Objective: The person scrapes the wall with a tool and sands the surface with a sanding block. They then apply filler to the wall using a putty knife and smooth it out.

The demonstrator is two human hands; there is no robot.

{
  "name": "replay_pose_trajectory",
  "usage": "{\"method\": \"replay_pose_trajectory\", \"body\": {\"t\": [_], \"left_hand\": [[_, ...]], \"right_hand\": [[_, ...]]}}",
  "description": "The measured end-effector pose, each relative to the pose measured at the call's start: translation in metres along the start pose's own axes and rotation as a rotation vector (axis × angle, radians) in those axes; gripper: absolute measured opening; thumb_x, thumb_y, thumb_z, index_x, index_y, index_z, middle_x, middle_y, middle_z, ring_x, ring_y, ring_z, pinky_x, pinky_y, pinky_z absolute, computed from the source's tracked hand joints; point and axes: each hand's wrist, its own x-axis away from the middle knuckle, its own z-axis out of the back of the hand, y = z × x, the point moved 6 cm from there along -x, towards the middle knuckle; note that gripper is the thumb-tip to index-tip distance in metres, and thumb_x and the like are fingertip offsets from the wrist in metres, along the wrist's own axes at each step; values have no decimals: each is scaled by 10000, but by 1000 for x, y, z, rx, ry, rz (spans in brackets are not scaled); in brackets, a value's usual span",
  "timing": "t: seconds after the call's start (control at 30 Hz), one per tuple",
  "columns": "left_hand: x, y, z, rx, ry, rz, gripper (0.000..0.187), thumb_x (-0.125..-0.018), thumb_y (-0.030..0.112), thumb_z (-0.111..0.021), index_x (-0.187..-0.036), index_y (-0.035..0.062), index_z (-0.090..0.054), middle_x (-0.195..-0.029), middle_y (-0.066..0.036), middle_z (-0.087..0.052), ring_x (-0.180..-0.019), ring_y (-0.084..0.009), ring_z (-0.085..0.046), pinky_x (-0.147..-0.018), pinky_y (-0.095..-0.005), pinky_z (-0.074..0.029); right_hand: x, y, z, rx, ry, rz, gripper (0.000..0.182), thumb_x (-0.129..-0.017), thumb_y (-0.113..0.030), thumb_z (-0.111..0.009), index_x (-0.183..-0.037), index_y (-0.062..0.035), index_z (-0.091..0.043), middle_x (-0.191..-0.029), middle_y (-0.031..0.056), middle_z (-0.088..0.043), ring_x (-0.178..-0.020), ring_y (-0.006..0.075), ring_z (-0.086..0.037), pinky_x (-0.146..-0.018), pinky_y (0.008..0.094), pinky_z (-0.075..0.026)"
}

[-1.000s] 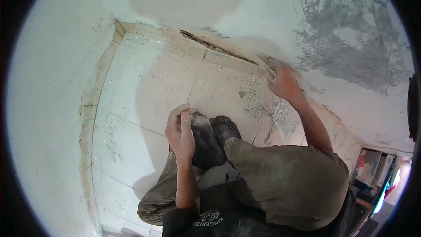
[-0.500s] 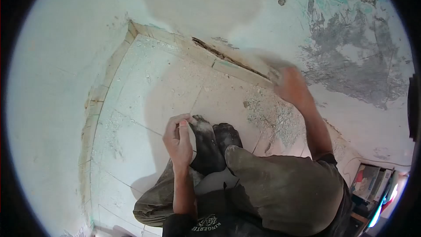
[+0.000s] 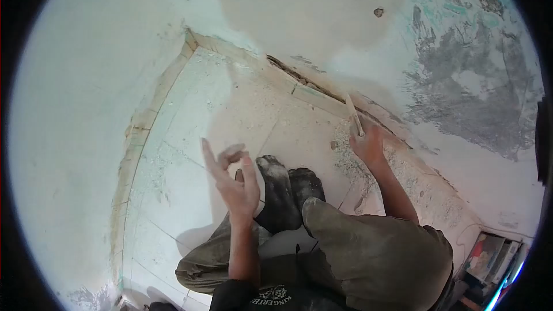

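My right hand [image 3: 368, 143] is closed round a pale flat-bladed scraper [image 3: 352, 110]. Its tip is up at the top edge of the skirting tiles [image 3: 314, 99], beside a dark open gap [image 3: 302, 79] between the tiles and the wall; whether it touches cannot be told. Over the floor, left of my feet, my left hand [image 3: 236, 181] holds nothing. Its index finger is stretched out and the other fingers are loosely curled, apart from the thumb. Crumbs of plaster [image 3: 345, 152] lie on the floor below the scraper.
Pale floor tiles [image 3: 173, 167] carry dust and crumbs. Skirting [image 3: 135, 138] runs along the left wall to the corner. The right wall has a grey bare patch [image 3: 472, 75] and a small hole [image 3: 378, 12]. My dusty feet [image 3: 279, 190] are close in front. A box of items [image 3: 489, 259] stands at lower right.
My right hand has moved down and slightly left, and the scraper now shows clearly. My left hand has gone from curled to spread, index finger extended. The view has shifted slightly.
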Motion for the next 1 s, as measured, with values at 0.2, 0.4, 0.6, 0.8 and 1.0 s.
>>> {"method": "replay_pose_trajectory", "body": {"t": [0.2,0.4,0.6,0.8,1.0], "left_hand": [[-44,87,52,22,342,-682,734,-898,117,-514,-1447,-8,-44,-908,-155,-620,-749,-202,-589,-747,-333,-469],[-101,2,34,227,190,-34,763,-919,143,-530,-1428,-65,-1,-736,-117,-634,-607,-164,-590,-541,-248,-446],[-87,22,30,235,216,-139,799,-905,113,-555,-1433,-46,24,-719,-114,-628,-621,-152,-594,-606,-246,-451],[-71,8,34,-110,89,-124,595,-891,151,-581,-1393,-9,-305,-725,-99,-632,-657,-151,-600,-654,-296,-471],[5,-107,38,-621,-192,114,513,-804,297,-651,-1188,-12,-508,-853,-147,-610,-820,-298,-599,-729,-407,-463]], "right_hand": [[-3,1,-2,-54,-20,81,393,-731,-142,-648,-1089,14,-601,-816,251,-613,-764,388,-606,-686,459,-466],[-10,-17,-2,-54,-132,-61,342,-780,-149,-613,-1062,43,-597,-821,273,-608,-790,410,-607,-681,479,-457],[-9,-15,3,82,32,41,277,-807,-114,-576,-1040,34,-598,-765,267,-590,-734,445,-584,-627,458,-458],[-7,-18,-1,-87,-100,-37,316,-799,-112,-590,-1089,13,-586,-792,264,-598,-765,438,-593,-662,462,-466],[-8,-11,-4,-109,-112,-115,334,-777,-114,-607,-1075,36,-588,-824,261,-611,-785,436,-595,-699,458,-474]]}}
